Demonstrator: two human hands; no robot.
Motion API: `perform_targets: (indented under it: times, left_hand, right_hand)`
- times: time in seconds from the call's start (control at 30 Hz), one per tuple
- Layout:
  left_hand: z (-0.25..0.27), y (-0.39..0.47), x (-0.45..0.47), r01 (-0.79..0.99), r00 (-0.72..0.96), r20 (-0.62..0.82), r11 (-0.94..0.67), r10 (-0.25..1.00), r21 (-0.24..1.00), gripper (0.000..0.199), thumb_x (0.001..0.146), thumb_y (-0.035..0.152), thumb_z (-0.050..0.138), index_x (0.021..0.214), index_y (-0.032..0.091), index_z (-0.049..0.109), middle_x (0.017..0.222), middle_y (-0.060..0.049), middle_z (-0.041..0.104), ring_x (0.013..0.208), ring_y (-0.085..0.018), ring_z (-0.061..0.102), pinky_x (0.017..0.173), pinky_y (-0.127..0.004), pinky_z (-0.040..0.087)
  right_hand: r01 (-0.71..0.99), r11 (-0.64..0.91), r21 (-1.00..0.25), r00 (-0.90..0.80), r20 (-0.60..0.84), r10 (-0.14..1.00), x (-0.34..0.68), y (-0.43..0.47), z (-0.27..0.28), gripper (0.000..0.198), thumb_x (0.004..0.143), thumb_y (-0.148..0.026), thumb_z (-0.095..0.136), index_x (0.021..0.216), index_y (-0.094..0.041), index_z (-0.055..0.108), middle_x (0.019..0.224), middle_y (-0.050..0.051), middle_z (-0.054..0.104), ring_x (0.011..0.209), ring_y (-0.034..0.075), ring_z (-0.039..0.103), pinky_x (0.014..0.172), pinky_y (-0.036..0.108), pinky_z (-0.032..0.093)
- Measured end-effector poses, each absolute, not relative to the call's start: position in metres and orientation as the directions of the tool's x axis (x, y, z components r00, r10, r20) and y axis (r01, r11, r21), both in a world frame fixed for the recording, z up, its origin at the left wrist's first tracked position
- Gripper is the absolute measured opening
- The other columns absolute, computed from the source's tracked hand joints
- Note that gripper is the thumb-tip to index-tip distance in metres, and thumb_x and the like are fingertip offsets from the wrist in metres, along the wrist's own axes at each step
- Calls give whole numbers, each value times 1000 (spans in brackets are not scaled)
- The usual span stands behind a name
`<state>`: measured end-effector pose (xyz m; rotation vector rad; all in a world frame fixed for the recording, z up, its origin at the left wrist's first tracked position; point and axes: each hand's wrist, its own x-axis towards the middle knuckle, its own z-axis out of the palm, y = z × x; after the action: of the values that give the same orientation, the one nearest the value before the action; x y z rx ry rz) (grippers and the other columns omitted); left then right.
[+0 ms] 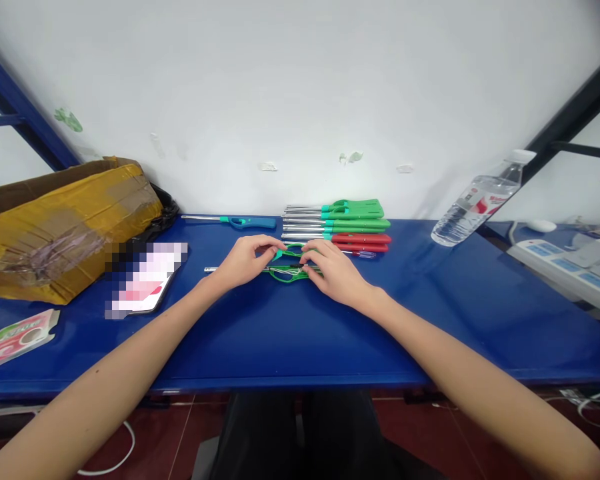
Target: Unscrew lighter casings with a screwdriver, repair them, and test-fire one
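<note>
An opened green gas lighter (pixel 286 274) lies across the table in front of me, with thin white wires and a small black part showing inside its casing. Its metal tube (pixel 210 269) points left under my left hand. Just behind it is a separate green casing half (pixel 295 249) with a teal collar (pixel 279 255). My left hand (pixel 247 259) is closed, pinching the casing half near this collar. Also closed, my right hand (pixel 337 270) has its fingertips on the right end of the same half, while its thumb is by the opened lighter's black part. Its palm hides both handles.
Several green and red lighters (pixel 357 223) are stacked against the wall, beside a blue lighter (pixel 253 222) and a pen (pixel 363 254). A phone (pixel 147 280), taped carton (pixel 75 227) and torn package (pixel 23 337) are left. A tilted water bottle (pixel 475 207) stands right.
</note>
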<state>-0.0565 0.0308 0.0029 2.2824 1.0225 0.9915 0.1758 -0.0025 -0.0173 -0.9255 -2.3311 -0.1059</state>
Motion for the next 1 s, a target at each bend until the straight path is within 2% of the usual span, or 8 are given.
perform_targets:
  times: [0.1, 0.27, 0.37, 0.53, 0.67, 0.83, 1.0]
  left_hand:
    - [2, 31, -56, 443, 451, 402, -591, 797, 673, 29, 86, 38, 60, 101, 16, 70, 98, -7, 73, 83, -19, 68, 78, -31, 55]
    - [0, 31, -56, 429, 450, 389, -576, 804, 696, 42, 74, 39, 74, 108, 16, 66, 93, -5, 69, 79, -18, 67, 78, -31, 56]
    - [-2, 31, -57, 451, 457, 377, -575, 806, 683, 40, 79, 42, 70, 109, 16, 66, 86, -4, 70, 76, -17, 66, 77, -30, 56]
    - [-1, 30, -56, 504, 468, 349, -570, 812, 649, 39, 90, 49, 56, 111, 17, 66, 96, -5, 73, 80, -19, 69, 76, -29, 53]
    - [3, 27, -56, 544, 483, 326, -570, 813, 616, 43, 97, 50, 43, 110, 17, 67, 90, -5, 74, 80, -20, 69, 73, -28, 51]
    - [5, 28, -55, 532, 491, 403, -632, 772, 563, 42, 94, 49, 48, 102, 16, 72, 103, -8, 73, 91, -21, 65, 77, -28, 50]
    - [6, 27, -54, 507, 458, 363, -574, 812, 644, 40, 92, 48, 52, 106, 16, 72, 91, -5, 74, 76, -19, 66, 71, -27, 52]
  right_hand:
    - [642, 753, -145, -562, 579, 591, 176, -3, -18, 7, 92, -16, 54, 96, -18, 60, 111, 13, 62, 107, 27, 56, 93, 44, 49]
    - [643, 751, -147, -564, 573, 595, 176, -3, -19, 7, 93, -17, 53, 96, -18, 60, 111, 13, 62, 107, 26, 56, 93, 44, 49]
    - [643, 749, -157, -564, 564, 603, 176, -4, -19, 8, 93, -17, 53, 96, -17, 61, 112, 13, 62, 108, 27, 56, 93, 44, 49]
    - [642, 749, -167, -565, 557, 609, 176, -4, -17, 10, 93, -16, 52, 96, -19, 61, 112, 13, 62, 108, 27, 56, 93, 45, 49]
    - [639, 749, -174, -564, 557, 610, 176, -4, -17, 10, 92, -17, 53, 96, -19, 62, 112, 13, 62, 109, 27, 56, 93, 46, 49]
    - [633, 752, -184, -561, 560, 610, 176, -3, -18, 11, 93, -17, 52, 97, -19, 62, 113, 13, 62, 108, 27, 56, 93, 47, 49]
    - [635, 753, -172, -567, 559, 605, 177, -3, -18, 11, 93, -17, 52, 97, -18, 62, 112, 13, 62, 108, 27, 56, 94, 46, 49]
